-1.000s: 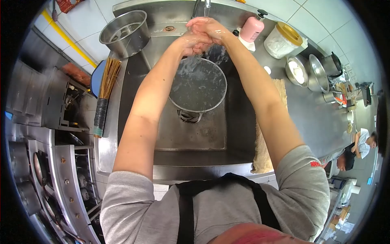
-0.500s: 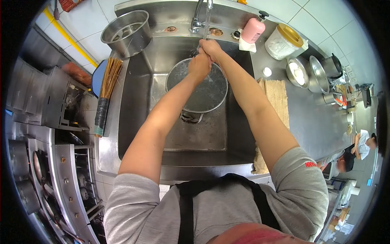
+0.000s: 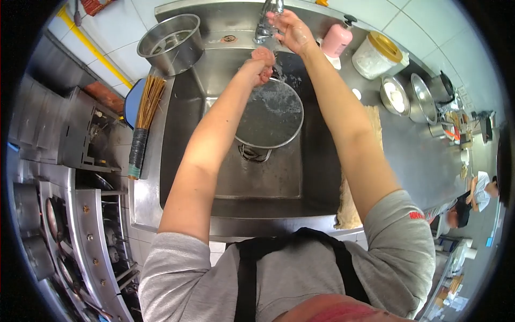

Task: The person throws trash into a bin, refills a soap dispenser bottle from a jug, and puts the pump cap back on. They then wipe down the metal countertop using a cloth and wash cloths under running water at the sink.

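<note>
Below the faucet (image 3: 272,7), my left hand (image 3: 259,67) is curled over the near-left rim of running water. Its pinkish, wet front is smeared, and I cannot make out whether anything is inside it. My right hand (image 3: 292,32) is raised beside the faucet, fingers apart and palm wet, holding nothing. Under both hands, a round metal pot (image 3: 271,115) full of cloudy water stands in the steel sink (image 3: 257,182). Splashes and bubbles break its surface at the far side.
A large steel pot (image 3: 170,45) and a twig brush (image 3: 144,126) are on the sink's left. To the right are a pink pump bottle (image 3: 337,40), a yellow-lidded tub (image 3: 376,55), metal bowls (image 3: 394,96) and a cloth (image 3: 350,198). Another person (image 3: 480,190) is at far right.
My hands, pressed together under the stream before, have come apart. The right hand has risen up and right toward the faucet; the left has turned and lifted slightly. Water now splashes into the pot.
</note>
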{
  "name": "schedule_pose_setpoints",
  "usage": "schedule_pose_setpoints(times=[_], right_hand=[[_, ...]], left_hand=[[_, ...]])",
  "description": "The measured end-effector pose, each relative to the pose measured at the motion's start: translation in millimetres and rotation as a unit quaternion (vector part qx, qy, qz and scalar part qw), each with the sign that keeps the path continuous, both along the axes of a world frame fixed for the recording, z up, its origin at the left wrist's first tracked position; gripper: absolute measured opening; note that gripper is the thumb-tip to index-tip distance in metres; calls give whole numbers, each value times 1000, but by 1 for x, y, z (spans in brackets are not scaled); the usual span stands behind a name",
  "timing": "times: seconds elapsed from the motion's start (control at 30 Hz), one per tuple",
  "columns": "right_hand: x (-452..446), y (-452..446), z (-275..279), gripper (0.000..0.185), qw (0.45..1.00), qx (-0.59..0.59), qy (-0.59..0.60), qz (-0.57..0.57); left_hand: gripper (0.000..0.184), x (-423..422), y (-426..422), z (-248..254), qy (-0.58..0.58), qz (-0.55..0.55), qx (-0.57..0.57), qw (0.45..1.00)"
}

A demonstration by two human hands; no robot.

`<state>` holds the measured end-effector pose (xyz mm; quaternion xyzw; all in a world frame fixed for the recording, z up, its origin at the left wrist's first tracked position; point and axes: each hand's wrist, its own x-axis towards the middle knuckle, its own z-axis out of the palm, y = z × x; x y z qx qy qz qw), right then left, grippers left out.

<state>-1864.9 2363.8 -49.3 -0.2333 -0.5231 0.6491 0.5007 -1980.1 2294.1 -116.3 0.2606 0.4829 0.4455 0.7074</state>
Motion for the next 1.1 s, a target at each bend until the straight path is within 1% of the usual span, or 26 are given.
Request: schedule_pose_setpoints(times=[0.03, 0.1, 0.13, 0.17, 0.2, 0.27, 0.3, 0.33, 0.37, 0.4, 0.47, 0.57, 0.6, 0.63, 0.67, 0.7, 0.73, 0.77, 0.8, 0.83, 0.87, 0.9, 0.97, 1.0, 1.07, 1.1], right_hand=[[4, 2, -12, 32, 990, 15, -133, -32], [12, -18, -40, 42, 974, 4, -210, 86], [15, -45, -41, 41, 965, 13, -202, 169], [6, -60, -54, 39, 976, 121, -122, 135], [11, -75, -43, 36, 962, 175, -160, 133], [18, -101, -32, 24, 962, 207, -132, 115], [17, -103, -35, 23, 947, 253, -188, 60], [21, -111, -31, 24, 952, 238, -164, 100], [21, -116, -35, 25, 929, 301, -217, 22], [20, -118, -43, 23, 919, 287, -270, -23], [18, -124, -63, 21, 881, 329, -314, -131], [26, -144, -75, 19, 857, 191, -438, -194], [31, -150, -79, 19, 856, 190, -437, -201], [35, -155, -87, 19, 841, 143, -468, -230], [39, -160, -90, 20, 824, 95, -497, -255], [44, -167, -89, 20, 824, 93, -496, -259], [50, -176, -88, 21, 820, 14, -497, -284], [53, -182, -88, 22, 812, -67, -493, -304], [59, -186, -90, 22, 816, -70, -487, -302], [65, -186, -98, 22, 806, -103, -501, -299], [67, -187, -104, 23, 794, -134, -515, -294], [69, -196, -105, 23, 799, -132, -510, -289], [88, -219, -101, 28, 804, -219, -475, -282], [94, -227, -102, 28, 804, -218, -471, -290], [100, -246, -117, 35, 796, -246, -500, -236], [106, -255, -116, 35, 795, -249, -495, -246]], left_hand=[[11, -3, -4, -4, 3, -10, -4, 1000], [11, -9, -6, -5, -87, -118, 71, 987], [12, -9, -7, -10, -83, -120, 59, 988], [15, -10, -11, -14, -79, -131, 45, 987], [18, -16, -19, -15, -58, -139, 56, 987], [18, -28, -16, -35, -158, -214, 84, 960], [17, -26, -23, -39, -146, -197, 112, 963], [15, -5, -47, -13, -52, -166, 130, 976], [15, -4, -42, -22, -8, -212, 130, 969], [19, 17, -64, -11, 78, -162, 124, 976], [20, 34, -85, -11, 83, -233, 107, 963], [18, 59, -96, -42, 109, -190, 87, 972], [17, 67, -98, -57, 168, -157, 129, 965], [17, 74, -100, -77, 226, -122, 170, 951], [21, 76, -90, -101, 289, -115, 208, 927], [25, 71, -74, -136, 371, -135, 308, 865], [30, 65, -53, -181, 471, -134, 478, 729], [34, 59, -35, -227, 530, -81, 643, 547], [34, 66, -54, -202, 534, -86, 641, 544], [33, 84, -89, -151, 575, -150, 492, 636], [33, 97, -117, -121, 596, -202, 324, 706], [33, 99, -132, -121, 603, -200, 319, 703], [35, 111, -148, -121, 571, -229, 412, 672], [35, 116, -158, -120, 570, -230, 420, 667], [35, 118, -183, -120, 629, -269, 467, 561], [35, 123, -194, -115, 625, -274, 475, 556]])
